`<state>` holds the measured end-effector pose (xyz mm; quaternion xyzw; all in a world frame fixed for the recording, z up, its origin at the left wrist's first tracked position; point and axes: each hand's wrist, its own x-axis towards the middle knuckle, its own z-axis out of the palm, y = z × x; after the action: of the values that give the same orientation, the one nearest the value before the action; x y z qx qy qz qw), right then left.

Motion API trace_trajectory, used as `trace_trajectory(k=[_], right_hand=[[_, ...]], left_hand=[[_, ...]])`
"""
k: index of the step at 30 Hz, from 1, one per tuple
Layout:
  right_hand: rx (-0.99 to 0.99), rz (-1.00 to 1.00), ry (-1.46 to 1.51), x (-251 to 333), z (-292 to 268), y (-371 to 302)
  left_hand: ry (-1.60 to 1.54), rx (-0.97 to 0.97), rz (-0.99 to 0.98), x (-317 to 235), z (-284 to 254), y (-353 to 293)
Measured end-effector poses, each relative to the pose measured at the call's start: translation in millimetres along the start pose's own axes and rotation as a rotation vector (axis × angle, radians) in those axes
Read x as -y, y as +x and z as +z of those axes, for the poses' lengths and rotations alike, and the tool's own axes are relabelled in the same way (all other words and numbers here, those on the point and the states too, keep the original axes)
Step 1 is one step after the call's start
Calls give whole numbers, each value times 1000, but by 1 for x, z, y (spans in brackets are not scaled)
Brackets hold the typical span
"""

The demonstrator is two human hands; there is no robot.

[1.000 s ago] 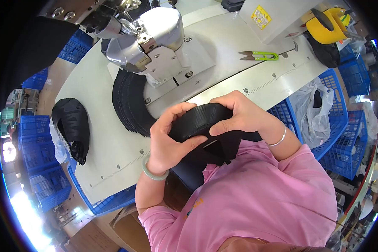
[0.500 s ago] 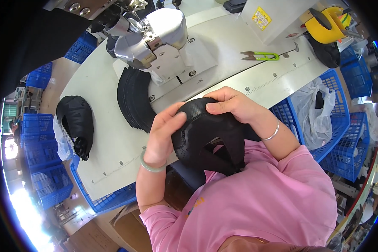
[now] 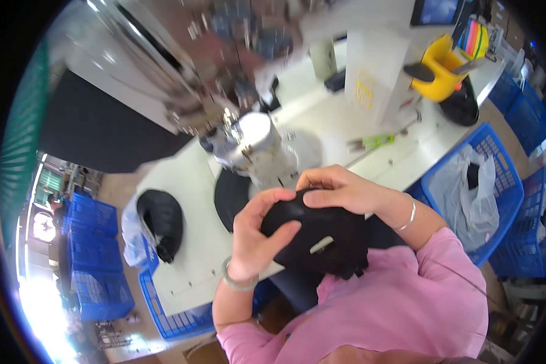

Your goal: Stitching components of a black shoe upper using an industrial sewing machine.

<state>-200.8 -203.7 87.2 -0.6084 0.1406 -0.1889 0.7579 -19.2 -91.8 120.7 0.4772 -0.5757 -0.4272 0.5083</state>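
A black shoe upper [image 3: 321, 233] is held up over the near edge of the table, close to my pink shirt, its opening facing me. My left hand [image 3: 255, 227] grips its left side, with thumb and index finger closed on the black material. From the right, my right hand [image 3: 337, 188] pinches the far edge, thumb on top. Just beyond stands a sewing machine [image 3: 258, 142] with a metal post, blurred by motion. A stack of curved black pieces [image 3: 229, 197] lies beside it, partly hidden by my left hand. Another black shoe upper [image 3: 162, 221] rests at the table's left.
Green-handled thread snips [image 3: 371, 143] lie on the white table [image 3: 188, 267]. A yellow holder [image 3: 435, 73] is attached at the far right. Blue crates stand around: one on the right [image 3: 511, 182] with a clear plastic bag [image 3: 467, 212], another under the table's left edge [image 3: 164, 312].
My view has tilted up, so the scene sits lower and more of the machine shows. Both hands still grip the shoe upper, which has turned, and its opening looks narrower.
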Motion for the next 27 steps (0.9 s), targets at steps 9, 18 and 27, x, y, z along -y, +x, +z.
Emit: trace_trajectory(k=[9, 18, 27], right_hand=[[-326, -970, -637, 227, 1, -34], [-767, -879, -1747, 339, -41, 89], [-843, -818, -1448, 334, -27, 64]], left_hand=[[671, -62, 657, -234, 32, 44], [710, -72, 546, -287, -11, 169], [494, -14, 543, -275, -8, 168]])
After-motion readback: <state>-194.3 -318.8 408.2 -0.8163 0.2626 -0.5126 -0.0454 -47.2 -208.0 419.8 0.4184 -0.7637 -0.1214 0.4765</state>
